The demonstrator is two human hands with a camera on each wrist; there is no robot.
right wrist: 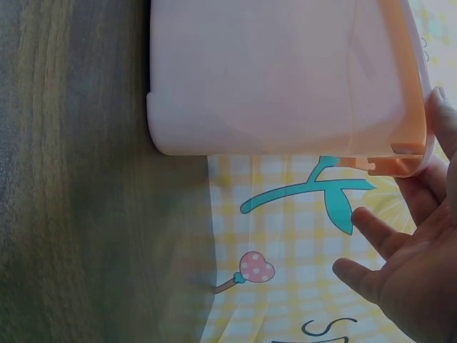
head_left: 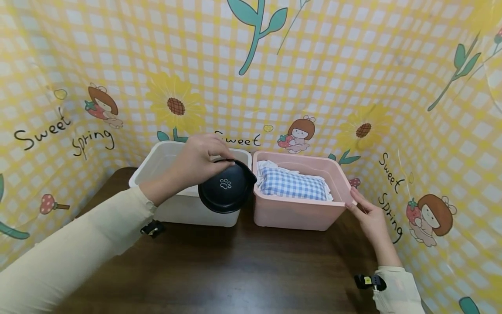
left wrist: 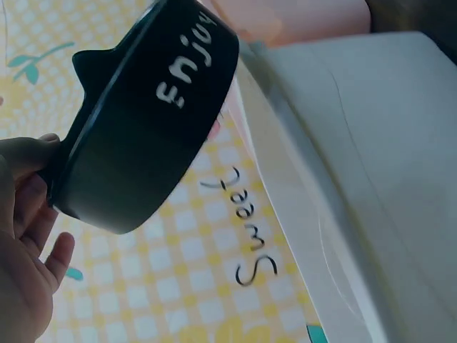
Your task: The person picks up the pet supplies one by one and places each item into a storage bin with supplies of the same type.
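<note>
Gripping the rim of a black bowl (head_left: pixel 227 194) between thumb and fingers, the left hand (head_left: pixel 198 158) holds it tilted on its side near the right end of the white bin (head_left: pixel 196 213). A paw print marks the face turned to the head camera; "Enjoy" is lettered on the side wall, seen from the left wrist. The right hand (head_left: pixel 370 219) pinches the rim of the pink bin (head_left: pixel 294 216) at its near right corner, other fingers spread apart. Inside this bin lies a blue-and-white checked pillow (head_left: pixel 294 184) with a ruffled white edge. Both bins stand side by side on a dark brown table (head_left: pixel 235 270). Behind and around hangs a yellow checked cloth (head_left: pixel 353 56) printed with flowers, figures and "Sweet Spring".
</note>
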